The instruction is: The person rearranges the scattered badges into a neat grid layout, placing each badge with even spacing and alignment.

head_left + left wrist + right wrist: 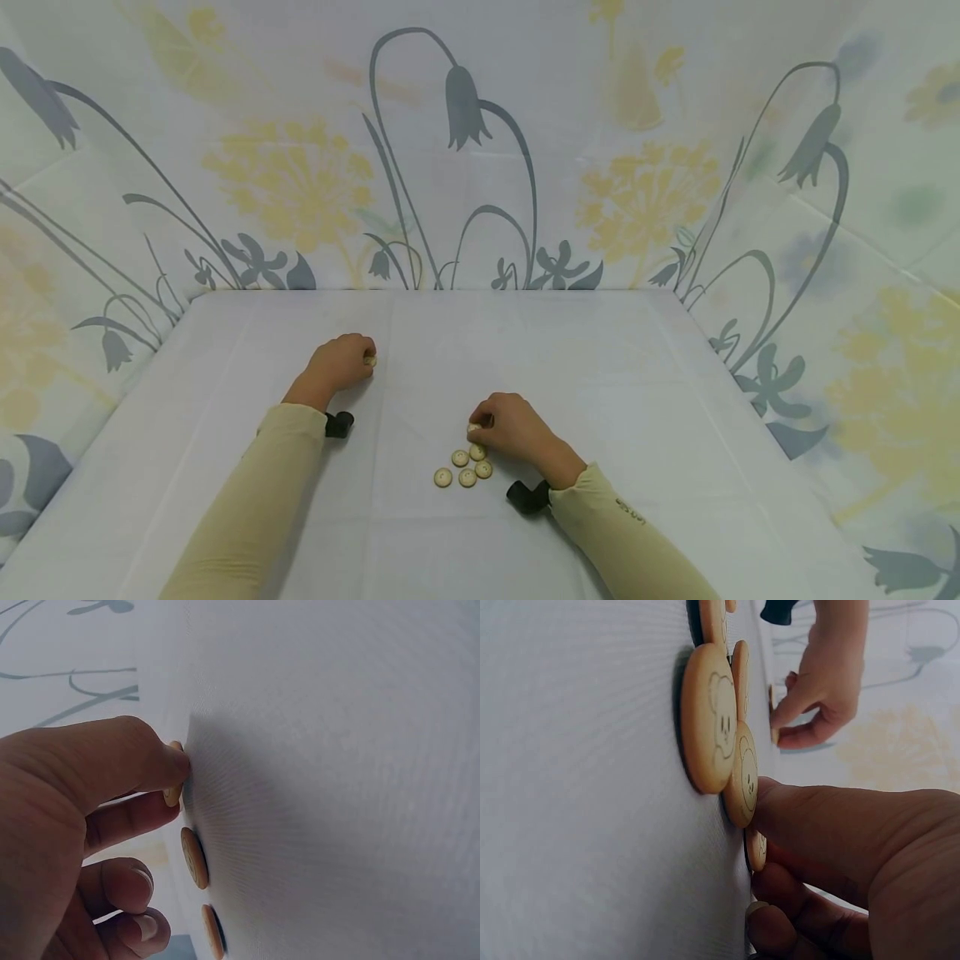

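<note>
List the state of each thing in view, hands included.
White cloth: spread, lightly creased
Left hand: pinching a disc
Left-hand disc: pinched, close to the cloth
Two discs by the left hand: lying on the cloth
Right hand: holding a disc
Right-hand disc: held; can't tell if lifted
Five loose discs: flat, drawn side up

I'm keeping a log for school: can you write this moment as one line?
left hand: pinches disc | right hand: pinches another disc | loose discs: beside each hand | beneath: white cloth
</note>
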`<state>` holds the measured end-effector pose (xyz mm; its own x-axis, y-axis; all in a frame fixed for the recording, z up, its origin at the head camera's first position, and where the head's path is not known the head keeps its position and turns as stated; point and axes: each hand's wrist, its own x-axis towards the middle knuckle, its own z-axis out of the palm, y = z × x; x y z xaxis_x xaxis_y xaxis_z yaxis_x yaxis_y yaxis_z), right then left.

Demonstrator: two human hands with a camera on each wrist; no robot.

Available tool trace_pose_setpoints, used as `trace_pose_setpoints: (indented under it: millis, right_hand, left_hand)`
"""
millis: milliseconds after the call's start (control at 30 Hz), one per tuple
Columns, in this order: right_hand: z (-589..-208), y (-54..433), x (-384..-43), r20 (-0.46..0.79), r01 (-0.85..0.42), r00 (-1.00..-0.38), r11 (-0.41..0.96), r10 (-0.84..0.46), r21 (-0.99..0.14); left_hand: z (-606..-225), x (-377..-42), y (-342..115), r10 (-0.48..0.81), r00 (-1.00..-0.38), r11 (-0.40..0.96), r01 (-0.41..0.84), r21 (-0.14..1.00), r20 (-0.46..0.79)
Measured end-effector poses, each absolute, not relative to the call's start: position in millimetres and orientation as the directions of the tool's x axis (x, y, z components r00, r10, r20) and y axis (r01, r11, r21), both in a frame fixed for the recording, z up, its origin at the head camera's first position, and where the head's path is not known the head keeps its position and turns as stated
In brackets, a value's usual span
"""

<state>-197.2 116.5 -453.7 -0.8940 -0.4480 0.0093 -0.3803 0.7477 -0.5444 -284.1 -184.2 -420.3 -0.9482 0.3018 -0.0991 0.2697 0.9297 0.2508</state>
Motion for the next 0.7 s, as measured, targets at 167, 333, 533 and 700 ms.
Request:
trace_pose_setpoints:
  millis: [167, 333, 533, 700]
  right_hand:
    - [-453.2, 116.6, -196.6, 0.013, -0.380, -0.895, 0.749, -0.445, -0.543]
    - [-451.7, 116.1, -195.8, 0.009, -0.376, -0.896, 0.747, -0.444, -0.549]
    - [-450.4, 115.9, -195.1, 0.000, -0.370, -0.896, 0.747, -0.444, -0.552]
    - [-450.3, 116.2, -194.9, -0.001, -0.370, -0.896, 0.750, -0.443, -0.548]
  left_hand:
    - [-422.5, -286.2, -184.2, 0.300, -0.948, 0.931, 0.267, 0.251, -0.105]
    - [-425.7, -288.1, -185.3, 0.289, -0.952, 0.934, 0.255, 0.250, -0.106]
    - [-426.6, -287.2, -185.7, 0.277, -0.955, 0.934, 0.243, 0.261, -0.104]
    - [-427.0, -285.7, -185.3, 0.264, -0.959, 0.936, 0.228, 0.270, -0.107]
